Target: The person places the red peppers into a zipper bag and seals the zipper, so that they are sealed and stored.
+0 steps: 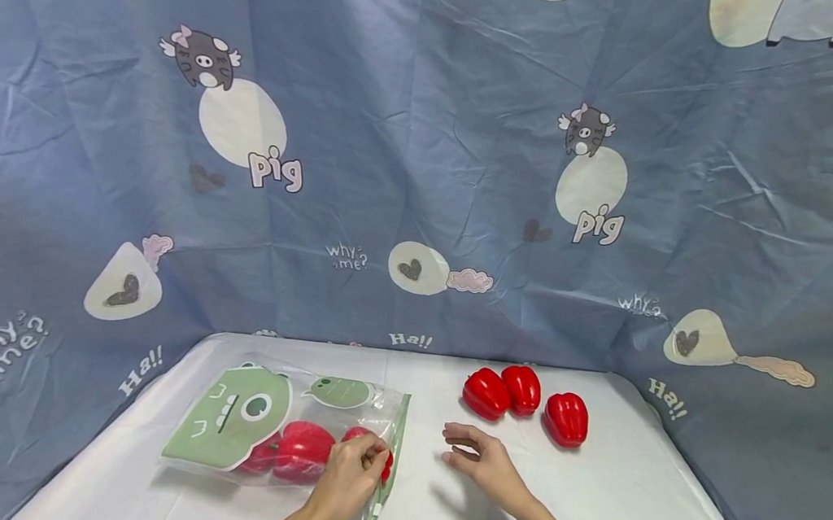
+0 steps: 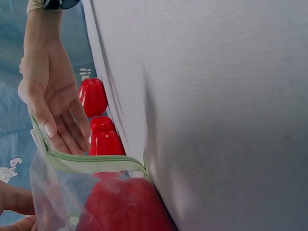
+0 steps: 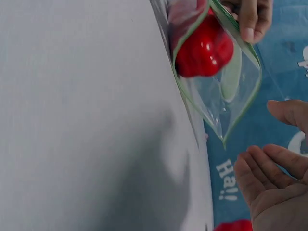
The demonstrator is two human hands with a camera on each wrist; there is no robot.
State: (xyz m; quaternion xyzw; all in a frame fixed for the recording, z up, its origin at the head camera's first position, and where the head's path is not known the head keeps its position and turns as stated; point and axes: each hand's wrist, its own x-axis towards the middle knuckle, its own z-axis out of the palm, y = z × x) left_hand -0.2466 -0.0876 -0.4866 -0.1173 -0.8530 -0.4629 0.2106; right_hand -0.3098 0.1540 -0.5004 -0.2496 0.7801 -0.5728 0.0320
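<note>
A clear zip bag (image 1: pixel 235 413) with a green cartoon monster print lies on the left half of the table, holding red bell peppers (image 1: pixel 303 453). My left hand (image 1: pixel 350 471) pinches the upper layer of the bag near its green-edged mouth. That mouth gapes in the right wrist view, where one bell pepper (image 3: pixel 204 48) sits just inside it. To the right of the mouth, my right hand (image 1: pixel 488 466) hovers over the table with fingers spread and nothing in them. Its palm faces the bag's opening in the left wrist view.
Three more red bell peppers (image 1: pixel 488 394) stand at the back right of the white table (image 1: pixel 626 489), two side by side and one a little apart. A blue curtain (image 1: pixel 423 171) printed with pigs hangs behind the table and down its sides.
</note>
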